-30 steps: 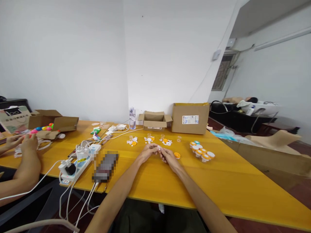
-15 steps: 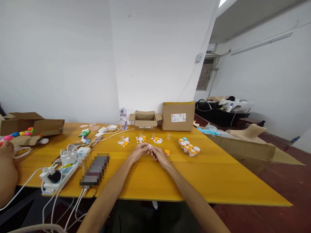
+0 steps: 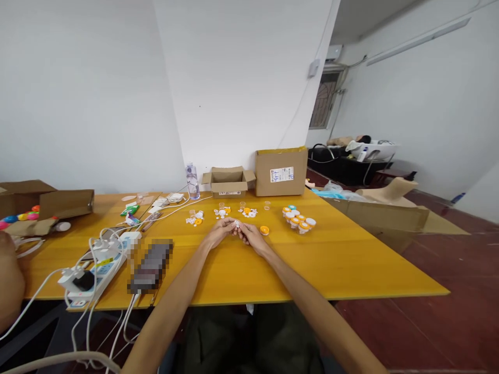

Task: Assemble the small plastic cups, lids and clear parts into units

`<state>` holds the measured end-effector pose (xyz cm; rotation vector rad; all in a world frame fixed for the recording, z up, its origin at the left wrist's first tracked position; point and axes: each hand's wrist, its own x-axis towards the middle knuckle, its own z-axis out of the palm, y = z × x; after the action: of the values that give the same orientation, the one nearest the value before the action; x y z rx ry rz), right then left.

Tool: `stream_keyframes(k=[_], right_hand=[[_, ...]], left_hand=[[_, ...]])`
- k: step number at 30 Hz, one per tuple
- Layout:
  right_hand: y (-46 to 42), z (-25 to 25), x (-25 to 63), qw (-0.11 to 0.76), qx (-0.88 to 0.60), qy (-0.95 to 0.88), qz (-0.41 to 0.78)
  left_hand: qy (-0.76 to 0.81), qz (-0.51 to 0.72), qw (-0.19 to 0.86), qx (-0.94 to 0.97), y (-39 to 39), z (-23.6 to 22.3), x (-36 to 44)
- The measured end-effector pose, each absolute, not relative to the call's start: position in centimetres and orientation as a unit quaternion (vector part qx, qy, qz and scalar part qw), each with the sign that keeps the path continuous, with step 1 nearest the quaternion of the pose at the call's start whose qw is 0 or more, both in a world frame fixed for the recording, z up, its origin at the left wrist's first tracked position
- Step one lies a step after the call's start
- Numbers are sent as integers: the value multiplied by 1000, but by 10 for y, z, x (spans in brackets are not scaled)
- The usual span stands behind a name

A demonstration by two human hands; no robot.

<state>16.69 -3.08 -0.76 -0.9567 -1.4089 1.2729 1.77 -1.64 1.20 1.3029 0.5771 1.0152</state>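
My left hand and my right hand meet above the middle of the table. Both are closed on a small white plastic part, held between the fingertips; its exact kind is too small to make out. Just right of my right hand lies an orange ring-shaped cap. Beyond my hands sit small piles of white and orange parts, with clear little cups behind them. Farther right stands a cluster of small containers with orange, white and teal lids.
An open cardboard box, a closed carton and a water bottle stand at the back. To the left are a power strip with cables, a blurred-out dark device and another person's arm.
The camera view has shifted slightly, so the table appears higher and a little to the left. Both hands stay together around the small white part.
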Motion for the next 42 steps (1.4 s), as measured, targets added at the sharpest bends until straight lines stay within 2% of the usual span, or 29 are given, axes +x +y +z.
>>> stream_keyframes(k=[28,42], right_hand=[[-33,-14,171,461,-416,-561,547],[-35,-14,171,470,-411,-576,528]], left_hand=[[271,446,606,601,-16,8,14],[266,449,646,557,-11,2,14]])
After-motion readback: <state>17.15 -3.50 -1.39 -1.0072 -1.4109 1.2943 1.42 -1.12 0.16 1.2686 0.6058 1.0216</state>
